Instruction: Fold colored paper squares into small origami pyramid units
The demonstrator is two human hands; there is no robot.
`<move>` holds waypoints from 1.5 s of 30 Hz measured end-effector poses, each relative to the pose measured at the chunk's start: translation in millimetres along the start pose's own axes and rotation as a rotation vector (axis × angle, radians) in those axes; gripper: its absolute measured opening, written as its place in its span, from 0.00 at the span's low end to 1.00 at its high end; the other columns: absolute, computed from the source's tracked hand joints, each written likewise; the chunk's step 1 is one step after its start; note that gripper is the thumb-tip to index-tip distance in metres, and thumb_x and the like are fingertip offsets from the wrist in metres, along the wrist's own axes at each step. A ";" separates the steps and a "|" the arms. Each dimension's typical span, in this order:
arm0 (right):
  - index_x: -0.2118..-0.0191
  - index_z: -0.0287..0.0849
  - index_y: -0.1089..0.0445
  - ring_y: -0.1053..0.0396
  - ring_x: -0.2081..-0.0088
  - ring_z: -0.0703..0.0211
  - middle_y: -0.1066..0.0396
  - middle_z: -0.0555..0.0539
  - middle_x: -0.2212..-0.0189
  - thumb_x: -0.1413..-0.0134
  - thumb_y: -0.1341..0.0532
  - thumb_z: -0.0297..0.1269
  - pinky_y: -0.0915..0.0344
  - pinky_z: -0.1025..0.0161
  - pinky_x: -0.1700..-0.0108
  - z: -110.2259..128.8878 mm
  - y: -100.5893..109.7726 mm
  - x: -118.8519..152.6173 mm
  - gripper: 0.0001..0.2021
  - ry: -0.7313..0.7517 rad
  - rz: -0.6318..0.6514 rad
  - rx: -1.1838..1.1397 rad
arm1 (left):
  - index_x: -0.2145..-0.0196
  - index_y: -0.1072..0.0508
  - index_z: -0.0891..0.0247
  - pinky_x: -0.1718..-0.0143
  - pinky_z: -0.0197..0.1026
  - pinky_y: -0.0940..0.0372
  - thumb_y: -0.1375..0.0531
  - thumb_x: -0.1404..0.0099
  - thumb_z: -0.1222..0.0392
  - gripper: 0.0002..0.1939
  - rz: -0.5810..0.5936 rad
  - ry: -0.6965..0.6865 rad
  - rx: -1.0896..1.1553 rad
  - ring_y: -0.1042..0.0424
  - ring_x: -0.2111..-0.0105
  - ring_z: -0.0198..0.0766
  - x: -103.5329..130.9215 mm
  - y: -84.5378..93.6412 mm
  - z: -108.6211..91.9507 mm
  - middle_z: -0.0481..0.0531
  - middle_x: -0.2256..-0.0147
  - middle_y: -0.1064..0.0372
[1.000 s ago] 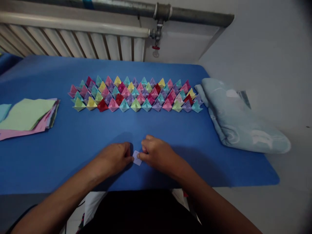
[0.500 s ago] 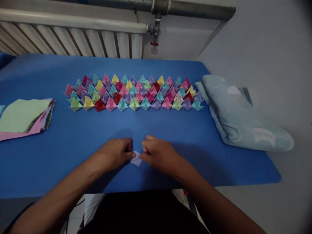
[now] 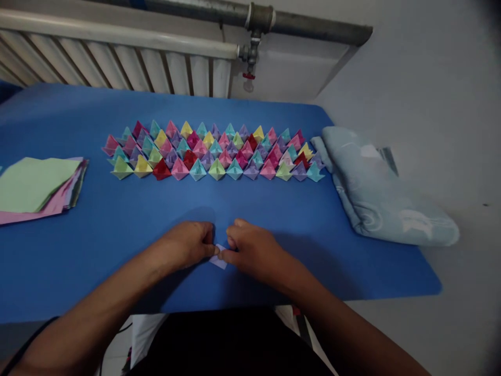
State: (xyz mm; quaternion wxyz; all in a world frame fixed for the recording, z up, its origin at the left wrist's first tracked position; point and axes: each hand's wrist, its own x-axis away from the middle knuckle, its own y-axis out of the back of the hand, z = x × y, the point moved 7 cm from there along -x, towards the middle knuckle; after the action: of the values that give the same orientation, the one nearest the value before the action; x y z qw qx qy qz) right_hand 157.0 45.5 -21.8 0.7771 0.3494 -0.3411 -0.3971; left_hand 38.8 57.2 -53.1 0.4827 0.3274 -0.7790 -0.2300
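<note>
A small piece of folded lilac paper (image 3: pixel 219 263) lies near the front of the blue table, between my two hands. My left hand (image 3: pixel 192 243) is closed, fingers curled, with its thumb on the paper's upper left part. From the other side my right hand (image 3: pixel 252 249), also closed, lays its thumb across the paper's upper right. The two thumb tips almost meet and cover part of the sheet. Beyond my hands stand several rows of folded paper boats (image 3: pixel 216 170) in pink, green, yellow, red, purple and turquoise.
On the left of the blue table (image 3: pixel 129 219) lies a stack of coloured paper sheets (image 3: pixel 37 183), light green on top. A folded grey-blue blanket (image 3: pixel 385 190) rests at the right edge by the wall. Behind the table are a white radiator (image 3: pixel 156 68) and a pipe valve (image 3: pixel 250 57).
My right thumb has slid left across the lilac paper, closer to my left thumb. My left hand has barely moved. The whole view has shifted slightly.
</note>
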 end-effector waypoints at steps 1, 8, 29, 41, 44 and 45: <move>0.76 0.40 0.37 0.46 0.75 0.68 0.41 0.54 0.74 0.50 0.35 0.35 0.54 0.66 0.73 1.4 -0.7 -0.5 0.11 -0.005 0.000 0.017 | 0.75 0.36 0.59 0.77 0.37 0.50 0.42 0.44 0.54 0.08 0.015 0.005 -0.007 0.39 0.78 0.34 -0.7 -0.2 -0.5 0.43 0.80 0.37; 0.76 0.39 0.36 0.44 0.73 0.67 0.39 0.53 0.74 0.51 0.36 0.30 0.51 0.66 0.71 3.8 -2.3 -3.6 0.08 0.035 0.043 0.034 | 0.76 0.36 0.59 0.76 0.37 0.50 0.42 0.44 0.56 0.07 0.016 -0.009 -0.061 0.37 0.77 0.35 -0.1 4.3 -7.6 0.44 0.79 0.35; 0.82 0.42 0.43 0.41 0.74 0.66 0.40 0.55 0.78 0.53 0.36 0.32 0.44 0.66 0.69 -52.9 2.5 21.2 0.15 -0.099 -0.417 -0.628 | 0.71 0.29 0.63 0.70 0.38 0.44 0.42 0.45 0.68 0.03 -0.002 -0.227 -0.371 0.35 0.69 0.37 11.6 4.3 -46.2 0.50 0.65 0.33; 0.79 0.42 0.39 0.41 0.74 0.67 0.38 0.54 0.77 0.51 0.37 0.33 0.44 0.67 0.70 -44.8 -1.6 25.0 0.12 -0.049 -0.338 -0.660 | 0.75 0.35 0.62 0.73 0.35 0.45 0.44 0.46 0.66 0.02 -0.101 -0.249 0.049 0.38 0.75 0.32 37.4 -10.9 -17.9 0.45 0.72 0.36; 0.70 0.43 0.32 0.42 0.76 0.68 0.38 0.57 0.79 0.52 0.35 0.33 0.45 0.69 0.73 -26.8 -14.5 29.6 0.05 -0.067 -0.100 -0.706 | 0.74 0.34 0.61 0.73 0.35 0.44 0.44 0.46 0.65 0.01 -0.129 -0.270 0.195 0.38 0.75 0.32 39.5 -12.4 -9.6 0.45 0.74 0.36; 0.67 0.43 0.31 0.41 0.76 0.68 0.37 0.57 0.78 0.54 0.34 0.32 0.45 0.69 0.72 -20.9 -18.4 31.7 0.07 -0.076 -0.041 -0.706 | 0.74 0.34 0.61 0.72 0.36 0.43 0.44 0.46 0.64 0.01 -0.151 -0.278 0.265 0.37 0.74 0.33 39.8 -12.5 -6.5 0.45 0.74 0.35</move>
State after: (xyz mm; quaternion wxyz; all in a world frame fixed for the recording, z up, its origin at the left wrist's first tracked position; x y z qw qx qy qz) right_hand 181.3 16.0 -39.7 0.8284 0.0512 -0.2046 -0.5189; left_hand 35.6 19.3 -34.8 0.3045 0.4106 -0.8349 -0.2041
